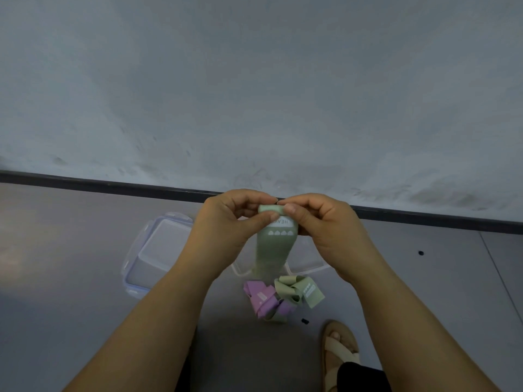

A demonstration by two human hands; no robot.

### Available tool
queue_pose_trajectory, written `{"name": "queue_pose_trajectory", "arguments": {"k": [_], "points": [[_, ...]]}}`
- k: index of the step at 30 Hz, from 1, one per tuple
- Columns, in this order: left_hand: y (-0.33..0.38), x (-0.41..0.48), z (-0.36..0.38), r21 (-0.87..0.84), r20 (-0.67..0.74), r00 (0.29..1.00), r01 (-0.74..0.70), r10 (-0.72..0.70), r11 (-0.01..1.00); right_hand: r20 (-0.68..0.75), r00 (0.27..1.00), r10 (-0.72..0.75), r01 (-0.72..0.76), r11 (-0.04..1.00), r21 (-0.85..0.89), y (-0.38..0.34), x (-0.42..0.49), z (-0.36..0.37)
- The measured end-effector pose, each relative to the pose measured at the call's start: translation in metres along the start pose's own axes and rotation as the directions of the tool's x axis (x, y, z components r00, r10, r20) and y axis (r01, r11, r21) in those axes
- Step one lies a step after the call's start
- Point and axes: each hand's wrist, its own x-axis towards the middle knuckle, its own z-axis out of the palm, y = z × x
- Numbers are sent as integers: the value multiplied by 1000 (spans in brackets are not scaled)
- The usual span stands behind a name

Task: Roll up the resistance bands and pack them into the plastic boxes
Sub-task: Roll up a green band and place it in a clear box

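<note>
1. Grey floor (85,278) meets a pale wall (254,80) at a dark skirting strip. All items lie on the floor.
2. Clear plastic box (158,250) with a clip lid sits at nine o'clock of the hands. A second clear box (311,268) sits at five o'clock; only its near rim shows, under the right wrist.
3. Left hand (226,222) and right hand (325,224) are raised together, each pinching the top end of the green resistance band (273,250) between thumb and curled fingers.
4. The band hangs towards six o'clock, its printed label just below the thumbs. Only a first small turn is formed.
5. Loose purple and green bands (280,298) lie in a heap at six o'clock, with a sandalled foot (341,346) near them at five.
6. Recommendation: keep the edges aligned and the tension even. Roll tightly downward, thumbs feeding. A slack core would likely spring open in the box.
</note>
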Motion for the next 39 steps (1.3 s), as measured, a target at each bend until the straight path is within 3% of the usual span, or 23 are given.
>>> {"name": "queue_pose_trajectory", "arguments": {"k": [9,19,27,39], "points": [[-2,0,2,-74,61,996,77,-73,994,-22,999,-40,41,998,38,1,0,-4],[-3,2,-1,-107,52,996,76,-71,991,-22,987,-161,158,982,-102,2,-2,-1],[-3,2,-2,-113,42,999,39,-34,993,32,999,-22,23,999,-39,4,1,0],[-4,2,-1,-157,98,992,99,-84,983,-9,999,-34,34,998,51,3,0,-2]]}}
